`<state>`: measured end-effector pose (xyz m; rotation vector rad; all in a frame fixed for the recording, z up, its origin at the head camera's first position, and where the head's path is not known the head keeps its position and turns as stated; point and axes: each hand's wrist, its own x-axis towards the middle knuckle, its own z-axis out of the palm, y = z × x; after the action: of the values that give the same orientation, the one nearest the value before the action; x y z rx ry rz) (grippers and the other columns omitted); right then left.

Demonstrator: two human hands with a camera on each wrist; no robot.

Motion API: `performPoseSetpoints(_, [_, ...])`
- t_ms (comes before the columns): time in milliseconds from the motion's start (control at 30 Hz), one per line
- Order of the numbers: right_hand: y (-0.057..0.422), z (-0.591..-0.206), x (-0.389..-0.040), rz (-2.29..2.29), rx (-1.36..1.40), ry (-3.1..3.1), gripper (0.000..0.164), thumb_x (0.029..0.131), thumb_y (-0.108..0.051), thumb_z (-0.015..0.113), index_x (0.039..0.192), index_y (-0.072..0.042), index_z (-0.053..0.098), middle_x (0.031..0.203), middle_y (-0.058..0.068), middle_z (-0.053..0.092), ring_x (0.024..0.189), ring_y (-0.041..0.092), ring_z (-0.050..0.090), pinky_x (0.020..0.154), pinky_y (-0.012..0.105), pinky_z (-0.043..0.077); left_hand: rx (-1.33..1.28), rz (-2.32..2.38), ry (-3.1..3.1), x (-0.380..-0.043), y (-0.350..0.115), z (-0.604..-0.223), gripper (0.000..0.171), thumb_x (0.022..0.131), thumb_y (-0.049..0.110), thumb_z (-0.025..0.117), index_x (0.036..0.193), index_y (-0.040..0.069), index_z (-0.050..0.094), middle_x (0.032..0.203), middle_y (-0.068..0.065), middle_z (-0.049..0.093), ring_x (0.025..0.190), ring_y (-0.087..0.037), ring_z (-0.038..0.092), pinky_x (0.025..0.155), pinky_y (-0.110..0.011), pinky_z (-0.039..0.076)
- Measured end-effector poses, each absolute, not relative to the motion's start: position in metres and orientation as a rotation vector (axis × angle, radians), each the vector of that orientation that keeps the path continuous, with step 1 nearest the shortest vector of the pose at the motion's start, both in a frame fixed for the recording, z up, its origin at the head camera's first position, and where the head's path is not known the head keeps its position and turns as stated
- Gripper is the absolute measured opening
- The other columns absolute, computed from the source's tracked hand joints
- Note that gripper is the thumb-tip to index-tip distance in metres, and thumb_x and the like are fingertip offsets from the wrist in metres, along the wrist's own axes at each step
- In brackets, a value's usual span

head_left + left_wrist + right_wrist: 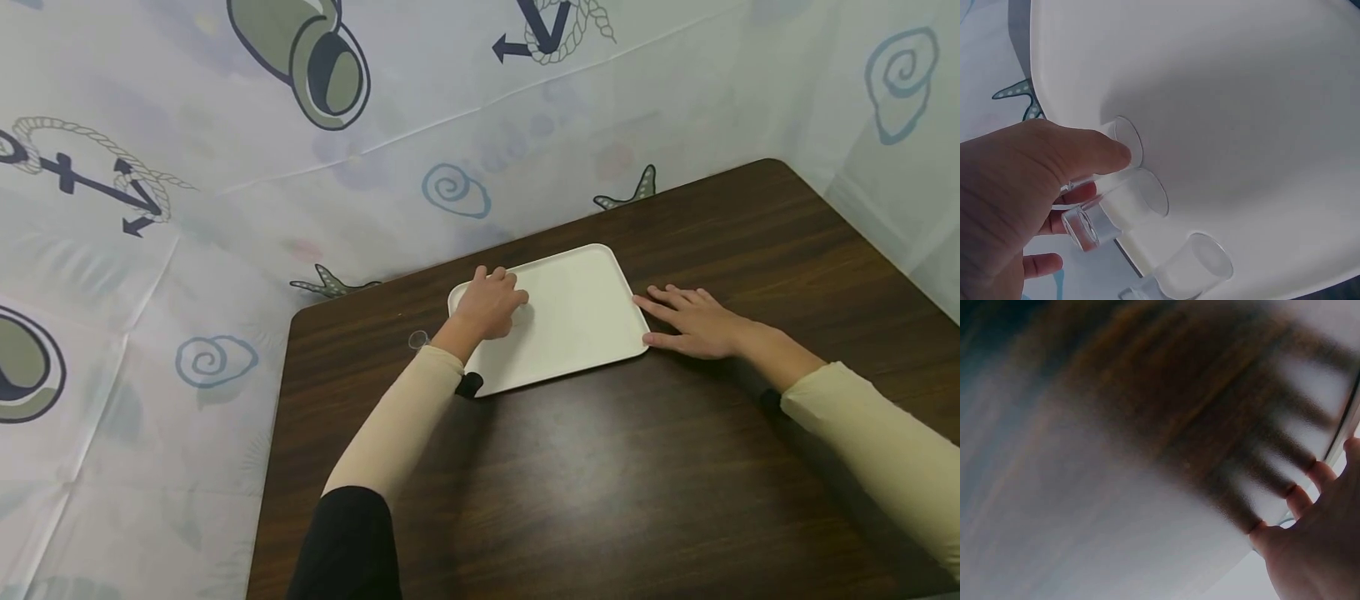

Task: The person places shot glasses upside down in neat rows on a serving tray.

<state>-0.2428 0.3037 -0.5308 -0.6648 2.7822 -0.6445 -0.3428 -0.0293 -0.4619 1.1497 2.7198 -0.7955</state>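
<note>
A white rectangular tray (570, 308) lies on the dark wooden table. Above its left end is my left hand (487, 307); in the left wrist view that hand (1022, 181) pinches a small clear cup (1127, 137) between thumb and fingers, which partly hide it. Beside it is a second clear cup (1134, 199), close to the fingers. Lower down sits a third clear cup (1200, 265), apart from the hand. My right hand (693, 321) rests flat with fingers spread, thumb and forefinger at the tray's right edge. The right wrist view shows its fingertips on the glossy tabletop.
The clear round rim (418, 339) of a cup shows left of the tray, beside my left wrist. A patterned cloth (390, 167) with sea motifs hangs behind the table (570, 500) and along its sides.
</note>
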Motion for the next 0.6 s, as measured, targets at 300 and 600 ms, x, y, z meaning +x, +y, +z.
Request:
performPoseSetpoints(300, [0.304,-0.529,-0.242,-0.655,-0.66,2.775,0.074,0.095,-0.053,0.048,0.154,-0.016,0.02,0.156,0.023,0.017,0.141,0.048,0.011,0.104,0.069,0.006,1.183,-0.652,2.785,-0.342,-0.044,-0.456,0.066,0.087,0.029,0.064,0.147,0.03,0.035,0.117,-0.002,0.043,0.108,-0.023,0.037,0.086,-0.043,0.03])
performPoseSetpoints(600, [0.303,-0.531,-0.241,-0.695,-0.649,2.771,0.074,0.095,-0.055,0.047,0.154,-0.02,0.019,0.156,0.021,0.016,0.142,0.046,0.01,0.105,0.068,0.004,1.141,-0.321,2.927,-0.34,-0.082,-0.443,0.088,0.083,0.034,0.072,0.153,0.032,0.019,0.137,-0.002,0.038,0.121,-0.025,0.036,0.088,-0.044,0.03])
